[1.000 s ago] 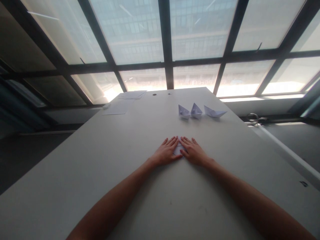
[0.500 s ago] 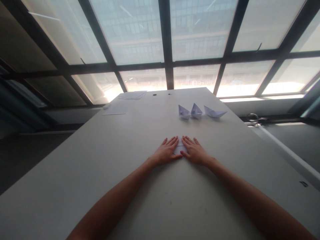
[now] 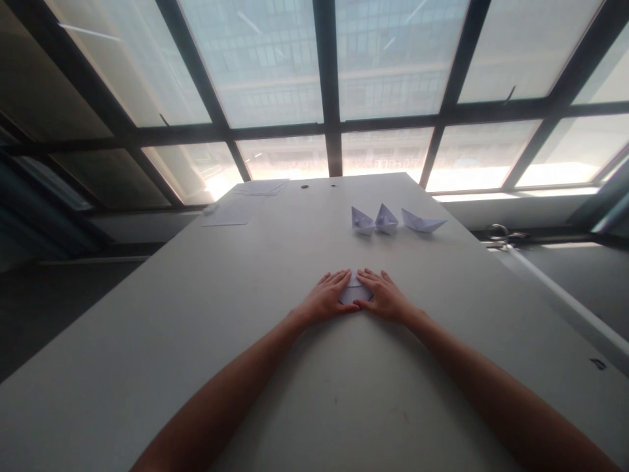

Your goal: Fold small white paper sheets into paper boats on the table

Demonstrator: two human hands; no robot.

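A folded piece of white paper (image 3: pixel 356 295) lies on the white table (image 3: pixel 314 406) in front of me, its outer parts covered by my hands. My left hand (image 3: pixel 328 294) rests on its left side, fingers stretched forward and thumb along the near edge. On the right side, my right hand (image 3: pixel 382 294) lies in a mirrored pose, fingers extended. The two thumb tips meet at the paper's near edge. Both hands are open and press on the paper without wrapping round it.
Three folded paper boats (image 3: pixel 362 221) stand in a row beyond my right hand. Loose white sheets (image 3: pixel 227 212) lie at the far left of the table. Scissors-like metal handles (image 3: pixel 498 231) show past the right edge. Large windows (image 3: pixel 275 65) rise behind the table.
My fingers have bent slightly and the thumbs have come together at the near edge. More of the paper's middle shows between my hands.
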